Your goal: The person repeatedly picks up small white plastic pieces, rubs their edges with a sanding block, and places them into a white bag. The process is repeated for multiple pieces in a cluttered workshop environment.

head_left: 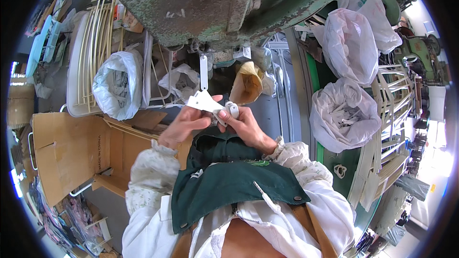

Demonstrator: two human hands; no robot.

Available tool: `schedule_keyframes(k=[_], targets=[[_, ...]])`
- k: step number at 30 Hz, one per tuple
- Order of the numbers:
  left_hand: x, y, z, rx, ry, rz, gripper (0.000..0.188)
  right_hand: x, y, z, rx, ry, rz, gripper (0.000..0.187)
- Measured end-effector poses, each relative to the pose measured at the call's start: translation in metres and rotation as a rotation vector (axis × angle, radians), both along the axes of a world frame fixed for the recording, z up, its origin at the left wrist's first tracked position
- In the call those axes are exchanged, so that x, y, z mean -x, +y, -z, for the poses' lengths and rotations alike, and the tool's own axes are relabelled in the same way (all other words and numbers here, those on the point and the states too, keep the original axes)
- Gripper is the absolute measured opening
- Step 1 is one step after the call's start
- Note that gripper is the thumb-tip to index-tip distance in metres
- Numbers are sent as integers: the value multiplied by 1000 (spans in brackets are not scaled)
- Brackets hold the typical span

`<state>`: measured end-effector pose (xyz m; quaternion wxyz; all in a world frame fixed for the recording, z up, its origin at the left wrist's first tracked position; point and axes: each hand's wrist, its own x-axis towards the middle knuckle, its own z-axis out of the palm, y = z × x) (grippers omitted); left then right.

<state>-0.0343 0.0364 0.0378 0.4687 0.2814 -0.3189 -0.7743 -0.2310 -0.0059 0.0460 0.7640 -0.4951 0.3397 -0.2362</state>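
Both hands meet in front of my dark green apron (pixel 229 188), below the edge of a worn green machine (pixel 186 9). Between the thumb and fingers of my left hand (pixel 184 123) are flat white strips (pixel 204 101), fanned out at the top. My right hand (pixel 246 125) is closed on small white pieces with rounded ends (pixel 232 109), its thumb pressed near the lower end of the strips. The exact kind of these parts cannot be made out. Just above the hands, a long white strip with a hole (pixel 204 72) hangs upright from the machine.
An open cardboard box (pixel 67 155) stands at left, beneath a white bag of parts (pixel 118 86). A brown paper sack (pixel 247 83) sits beyond my hands. White sacks (pixel 345 114) of pale pieces lie on the green bench at right, beside slatted metal frames (pixel 392 110).
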Motion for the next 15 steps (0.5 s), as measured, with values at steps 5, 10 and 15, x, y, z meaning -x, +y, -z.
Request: schedule_keyframes(k=[5, 10, 15], targets=[[53, 12, 6, -81, -173, -539, 32, 2, 1, 9, 13, 103, -37, 39], [45, 13, -7, -115, -482, -666, 32, 12, -31, -1, 402, 273, 80, 30], [40, 28, -6, -189, -607, -368, 36, -30, -57, -10, 436, 20, 38, 19]])
